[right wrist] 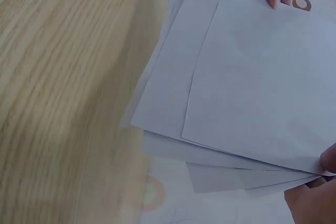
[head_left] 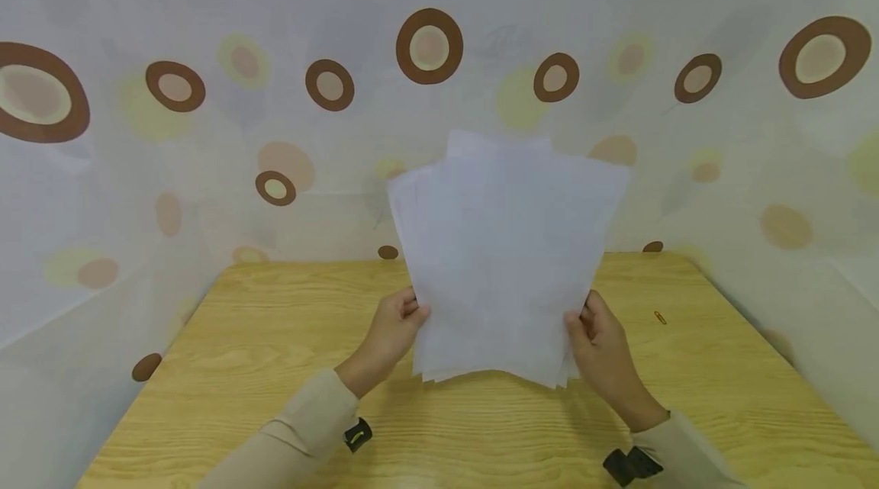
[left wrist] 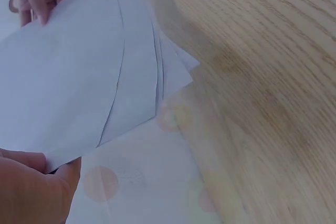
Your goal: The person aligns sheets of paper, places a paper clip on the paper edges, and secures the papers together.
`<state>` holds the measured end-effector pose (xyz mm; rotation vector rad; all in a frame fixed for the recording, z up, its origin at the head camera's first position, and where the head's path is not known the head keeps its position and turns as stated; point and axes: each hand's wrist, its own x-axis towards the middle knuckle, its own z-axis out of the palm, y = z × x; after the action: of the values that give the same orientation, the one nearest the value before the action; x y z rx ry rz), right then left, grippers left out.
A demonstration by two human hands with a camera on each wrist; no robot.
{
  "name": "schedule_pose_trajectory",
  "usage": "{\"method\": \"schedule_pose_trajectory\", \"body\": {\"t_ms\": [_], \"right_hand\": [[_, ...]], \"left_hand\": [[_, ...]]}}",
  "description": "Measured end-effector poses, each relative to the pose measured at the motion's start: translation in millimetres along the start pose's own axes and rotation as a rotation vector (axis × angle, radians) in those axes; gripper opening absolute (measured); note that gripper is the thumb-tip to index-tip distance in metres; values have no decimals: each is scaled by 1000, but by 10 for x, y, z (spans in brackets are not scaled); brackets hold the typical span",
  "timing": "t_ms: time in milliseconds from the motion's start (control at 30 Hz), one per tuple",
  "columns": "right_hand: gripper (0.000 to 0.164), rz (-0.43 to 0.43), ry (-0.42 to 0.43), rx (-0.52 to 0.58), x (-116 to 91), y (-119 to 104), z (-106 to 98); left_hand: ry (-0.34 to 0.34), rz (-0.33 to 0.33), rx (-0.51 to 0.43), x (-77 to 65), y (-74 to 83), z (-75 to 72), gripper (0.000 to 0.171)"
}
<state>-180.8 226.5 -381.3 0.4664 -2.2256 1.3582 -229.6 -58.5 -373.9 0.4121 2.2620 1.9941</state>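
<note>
Several loose white sheets of paper (head_left: pixel 504 260) are held up over the table, fanned unevenly so their corners and edges stick out past one another. My left hand (head_left: pixel 390 336) pinches the left edge of the stack between thumb and fingers. On the opposite edge, my right hand (head_left: pixel 604 348) pinches the sheets the same way, thumb on the near face. In the left wrist view the lower edges of the sheets (left wrist: pixel 79 77) lie staggered. The right wrist view shows the sheets (right wrist: pixel 252 77) spread apart toward their corners.
An orange paper clip (head_left: pixel 660 317) lies on the wooden table (head_left: pixel 288 336), to the right of my right hand. Behind the table and along both sides hangs a white cloth (head_left: pixel 343 1) with brown rings and pale dots.
</note>
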Motion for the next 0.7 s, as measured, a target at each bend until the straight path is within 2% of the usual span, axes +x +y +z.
{"method": "schedule_pose_trajectory", "body": {"t_ms": [233, 433, 567, 700], "right_hand": [[23, -90, 22, 3, 41, -97, -82], [25, -103, 28, -4, 32, -121, -100], [26, -92, 26, 5, 18, -111, -85], [26, -65, 28, 0, -27, -44, -29]], "left_hand": [[45, 95, -38, -56, 134, 22, 33], [83, 152, -11, -98, 209, 36, 30], [69, 165, -28, -111, 185, 31, 30], [59, 168, -24, -118, 76, 20, 30]]}}
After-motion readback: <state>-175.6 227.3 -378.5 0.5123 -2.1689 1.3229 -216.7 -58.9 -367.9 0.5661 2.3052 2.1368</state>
